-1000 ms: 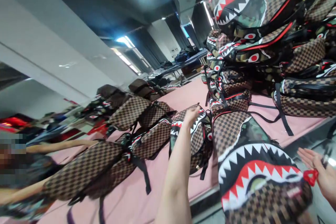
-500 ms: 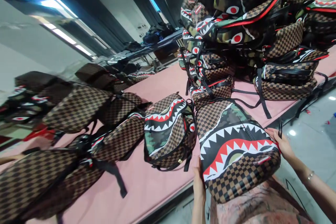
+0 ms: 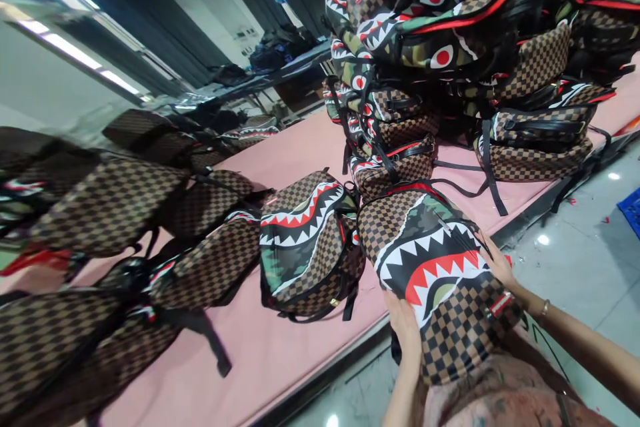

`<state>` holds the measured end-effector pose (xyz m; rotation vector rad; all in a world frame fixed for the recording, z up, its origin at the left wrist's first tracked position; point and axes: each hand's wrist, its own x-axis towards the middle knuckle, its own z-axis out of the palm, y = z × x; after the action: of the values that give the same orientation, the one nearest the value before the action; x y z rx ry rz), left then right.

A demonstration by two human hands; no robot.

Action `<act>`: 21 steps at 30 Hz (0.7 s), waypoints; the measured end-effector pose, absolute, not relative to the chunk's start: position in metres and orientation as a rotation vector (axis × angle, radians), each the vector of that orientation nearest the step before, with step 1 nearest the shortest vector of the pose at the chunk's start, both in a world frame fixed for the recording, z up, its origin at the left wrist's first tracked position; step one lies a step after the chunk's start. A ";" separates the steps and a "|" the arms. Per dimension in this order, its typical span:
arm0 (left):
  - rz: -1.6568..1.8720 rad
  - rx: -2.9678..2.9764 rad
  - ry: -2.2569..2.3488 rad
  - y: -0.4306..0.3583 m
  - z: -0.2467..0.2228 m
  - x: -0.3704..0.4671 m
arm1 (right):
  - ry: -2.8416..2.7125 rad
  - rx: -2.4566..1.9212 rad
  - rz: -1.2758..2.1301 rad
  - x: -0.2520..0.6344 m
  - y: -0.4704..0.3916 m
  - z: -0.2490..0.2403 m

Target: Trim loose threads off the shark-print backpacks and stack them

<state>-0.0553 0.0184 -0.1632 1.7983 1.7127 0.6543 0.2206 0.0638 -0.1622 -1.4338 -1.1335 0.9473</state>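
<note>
A brown checkered backpack (image 3: 450,307) with a shark-mouth print rests partly on the pink table's edge and against my lap. My left hand (image 3: 404,323) grips its near left side, with the fingertips at the print's edge. On the opposite side my right hand (image 3: 496,263) holds the backpack, its fingers on the front panel. Both thumbs and some fingers are partly hidden. Just left of it, a similar backpack (image 3: 305,247) lies on the table, touched by neither hand.
Tall stacks of shark-print bags (image 3: 440,57) stand at the back of the pink table (image 3: 200,387). More checkered bags (image 3: 110,203) lie at the left. A loose strap (image 3: 493,173) hangs near the table's right edge. A blue item (image 3: 631,208) is on the floor.
Both hands have moved inward on the backpack, which now bends in its middle. Its red-lined top opening shows more. The whole view has shifted to the right.
</note>
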 end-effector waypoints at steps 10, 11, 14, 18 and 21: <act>1.036 1.991 1.523 0.048 -0.039 -0.010 | -0.846 -1.747 0.818 0.280 0.011 -0.151; 0.887 2.064 1.302 0.053 -0.029 0.004 | -0.832 -1.779 0.816 0.282 -0.008 -0.146; 0.498 2.230 0.752 0.067 -0.018 0.054 | -0.811 -1.818 0.892 0.276 -0.062 -0.128; 0.210 2.413 0.340 0.084 -0.029 0.109 | -0.769 -1.797 1.065 0.256 -0.104 -0.101; 0.099 2.452 0.249 0.091 -0.039 0.126 | -0.747 -1.793 1.044 0.246 -0.109 -0.087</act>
<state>0.1263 0.0908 -0.0392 2.4523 0.2490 0.0986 0.2458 -0.1093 -0.0868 -1.7928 -0.7466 1.0441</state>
